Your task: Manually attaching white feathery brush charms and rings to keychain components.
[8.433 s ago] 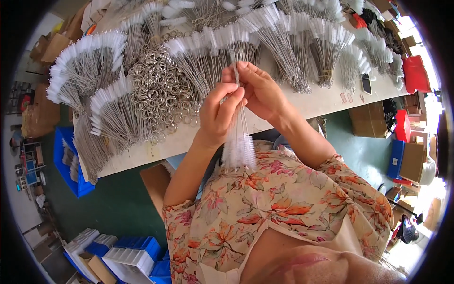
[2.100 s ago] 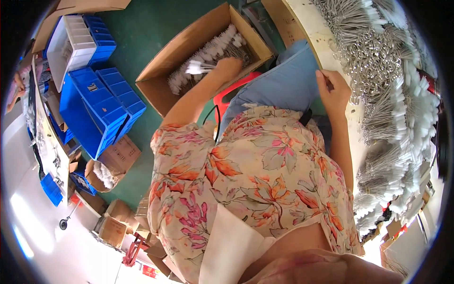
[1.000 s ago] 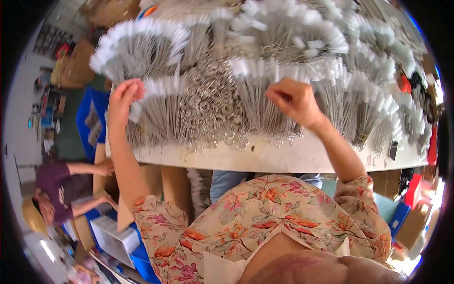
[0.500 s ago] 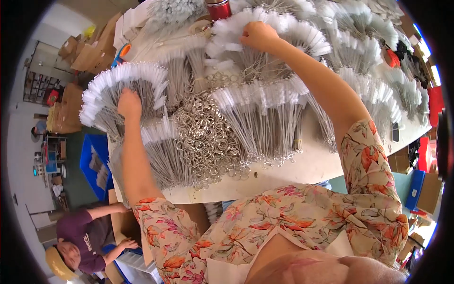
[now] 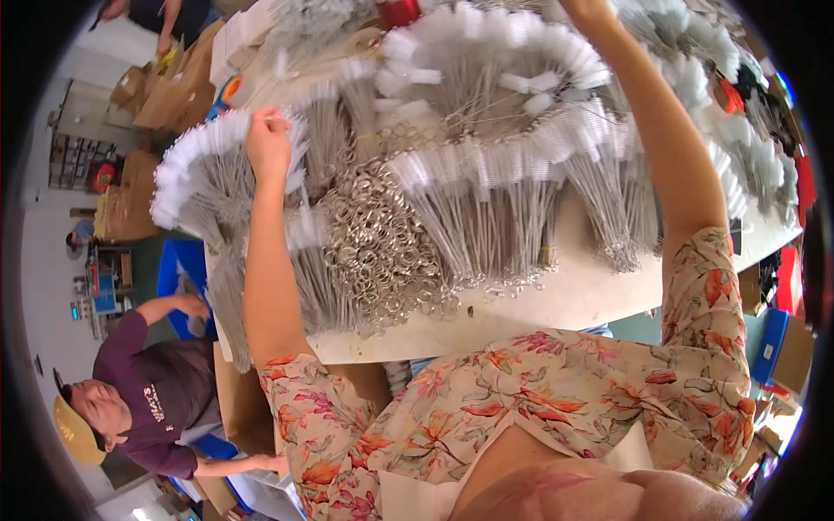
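My left hand (image 5: 268, 146) is raised over the left fan of thin wire brushes (image 5: 187, 169) with white bristle heads. Its fingers are curled together; whatever they hold, if anything, is too small to make out. My right arm reaches to the far side of the table, and only part of my right hand (image 5: 587, 7) shows at the top edge, its fingers cut off. Below that hand lies another broad fan of white-bristled brushes (image 5: 486, 43). Between the bundles, a heap of shiny metal rings (image 5: 378, 247) covers the table's middle left.
More brush bundles (image 5: 486, 208) stretch along the pale table (image 5: 539, 313). A red cylinder (image 5: 398, 12) and a blue-and-orange tape roll (image 5: 229, 89) are at the far side. A person in a purple shirt (image 5: 165, 391) works at the left by boxes; another person (image 5: 165, 17) stands far left.
My left hand has lifted off the left brush fan and moved right and away. My right hand has gone from the far fan to beyond the top edge. The person in purple has shifted.
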A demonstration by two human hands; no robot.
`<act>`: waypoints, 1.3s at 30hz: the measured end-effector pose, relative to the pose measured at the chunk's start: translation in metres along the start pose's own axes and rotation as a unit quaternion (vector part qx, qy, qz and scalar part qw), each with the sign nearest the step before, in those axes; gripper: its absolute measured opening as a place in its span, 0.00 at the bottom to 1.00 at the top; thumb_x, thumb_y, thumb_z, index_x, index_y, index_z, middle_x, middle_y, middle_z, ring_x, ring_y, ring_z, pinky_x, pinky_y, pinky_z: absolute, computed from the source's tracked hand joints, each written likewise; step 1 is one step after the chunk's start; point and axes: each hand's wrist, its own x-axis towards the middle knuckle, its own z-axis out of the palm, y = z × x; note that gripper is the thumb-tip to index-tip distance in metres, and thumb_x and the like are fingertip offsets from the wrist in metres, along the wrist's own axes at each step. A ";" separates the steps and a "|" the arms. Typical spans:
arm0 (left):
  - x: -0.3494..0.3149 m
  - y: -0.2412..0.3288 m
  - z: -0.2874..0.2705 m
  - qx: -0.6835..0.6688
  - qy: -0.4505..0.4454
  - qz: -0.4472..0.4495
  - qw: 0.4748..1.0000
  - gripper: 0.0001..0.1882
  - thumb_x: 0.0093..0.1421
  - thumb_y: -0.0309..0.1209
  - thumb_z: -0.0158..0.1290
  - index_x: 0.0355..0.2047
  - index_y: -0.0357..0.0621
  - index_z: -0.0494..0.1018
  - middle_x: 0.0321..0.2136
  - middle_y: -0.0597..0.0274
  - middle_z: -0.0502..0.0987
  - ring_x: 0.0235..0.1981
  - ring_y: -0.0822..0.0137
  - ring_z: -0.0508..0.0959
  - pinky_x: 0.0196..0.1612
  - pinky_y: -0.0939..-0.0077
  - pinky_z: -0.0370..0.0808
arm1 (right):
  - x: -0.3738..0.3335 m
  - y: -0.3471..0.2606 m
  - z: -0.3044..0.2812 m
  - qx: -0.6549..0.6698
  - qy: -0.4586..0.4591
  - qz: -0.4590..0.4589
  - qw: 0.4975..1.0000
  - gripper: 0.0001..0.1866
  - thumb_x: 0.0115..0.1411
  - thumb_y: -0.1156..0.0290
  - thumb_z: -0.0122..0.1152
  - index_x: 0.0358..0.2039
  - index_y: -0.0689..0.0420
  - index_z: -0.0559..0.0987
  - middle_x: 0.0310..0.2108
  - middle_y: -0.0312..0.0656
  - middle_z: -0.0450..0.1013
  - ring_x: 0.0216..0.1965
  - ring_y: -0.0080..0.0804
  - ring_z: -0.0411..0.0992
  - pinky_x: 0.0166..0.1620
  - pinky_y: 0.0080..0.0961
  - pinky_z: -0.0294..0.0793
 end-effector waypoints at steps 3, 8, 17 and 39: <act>0.004 -0.001 0.020 0.387 -0.153 0.048 0.908 0.23 0.52 0.48 0.51 0.25 0.36 0.76 0.24 0.43 0.76 0.30 0.46 0.76 0.34 0.57 0.71 | 0.000 -0.007 -0.052 -0.114 0.070 0.052 0.990 0.11 0.58 0.66 0.47 0.28 0.59 0.73 0.19 0.40 0.69 0.20 0.24 0.68 0.24 0.22 0.70; 0.007 -0.031 0.041 0.327 -0.169 0.065 0.928 0.12 0.49 0.36 0.53 0.22 0.38 0.75 0.25 0.48 0.77 0.28 0.51 0.76 0.34 0.62 0.71 | -0.031 0.087 -0.171 -0.346 0.060 -0.008 0.936 0.13 0.50 0.60 0.58 0.24 0.58 0.79 0.19 0.45 0.74 0.21 0.31 0.72 0.27 0.31 0.70; 0.002 -0.012 0.030 0.060 -0.002 0.095 0.994 0.08 0.55 0.31 0.50 0.27 0.38 0.71 0.24 0.58 0.76 0.22 0.66 0.73 0.28 0.73 0.69 | -0.048 0.111 -0.175 -0.375 -0.021 0.119 0.919 0.14 0.40 0.55 0.65 0.27 0.48 0.82 0.26 0.40 0.77 0.32 0.33 0.75 0.38 0.28 0.73; -0.247 0.078 -0.005 -0.447 -0.118 -0.157 0.873 0.08 0.63 0.29 0.42 0.40 0.39 0.68 0.21 0.68 0.65 0.12 0.85 0.54 0.12 0.90 0.49 | 0.004 0.143 -0.257 -0.706 0.098 -0.199 0.673 0.16 0.40 0.60 0.66 0.28 0.55 0.78 0.26 0.40 0.73 0.29 0.33 0.72 0.32 0.30 0.73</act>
